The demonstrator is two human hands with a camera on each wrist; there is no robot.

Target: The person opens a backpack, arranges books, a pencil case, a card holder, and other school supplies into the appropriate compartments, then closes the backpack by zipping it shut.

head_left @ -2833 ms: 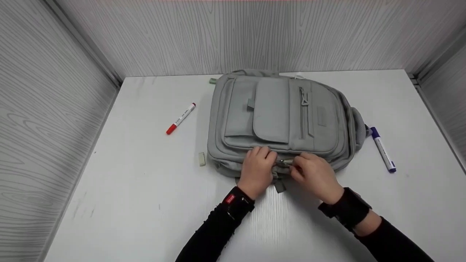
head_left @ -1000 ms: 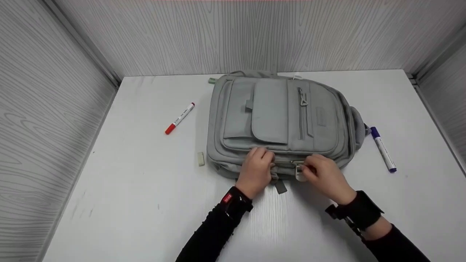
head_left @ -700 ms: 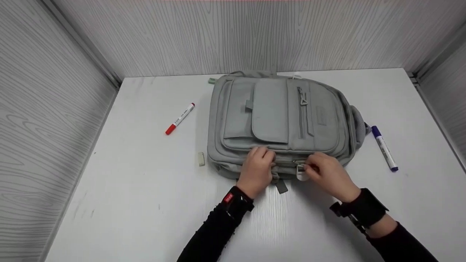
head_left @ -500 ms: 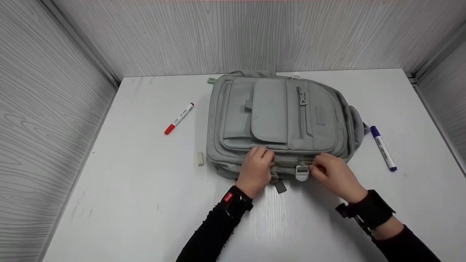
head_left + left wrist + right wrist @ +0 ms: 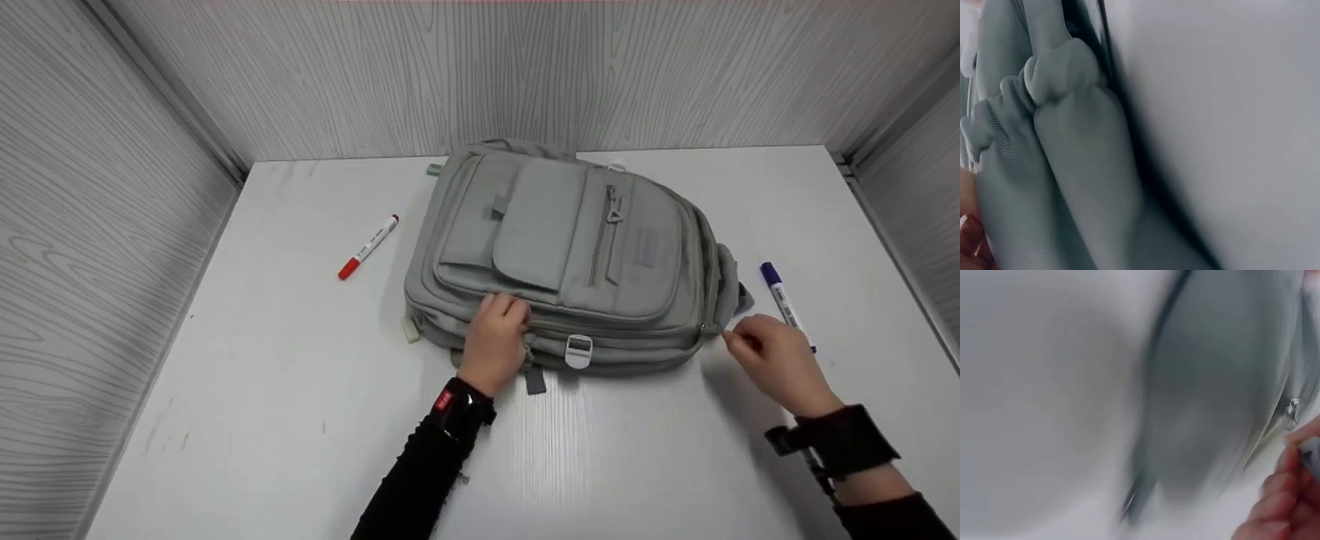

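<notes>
A grey backpack (image 5: 547,225) lies front side up on the white table, slightly turned, its top end toward the right. My left hand (image 5: 493,341) grips its near side edge in the head view; its fingertips are hidden there. At the bag's right end my right hand (image 5: 780,367) pinches a zipper pull between thumb and finger. In the right wrist view that pull (image 5: 1310,455) sits in the fingers, close to a metal zipper slider (image 5: 1292,410). A pale buckle (image 5: 578,351) hangs on the near side. Gathered grey fabric (image 5: 1067,73) fills much of the left wrist view.
A red-capped marker (image 5: 368,247) lies left of the bag. A blue-capped marker (image 5: 781,292) lies to the right, partly behind my right hand. A pale tab (image 5: 410,328) sticks out at the bag's lower left corner. Wood-grain panels (image 5: 420,82) wall the table.
My right hand has travelled right along the bag's near side to its right end. The backpack has turned, its right end swinging nearer. My left hand has shifted left with the bag.
</notes>
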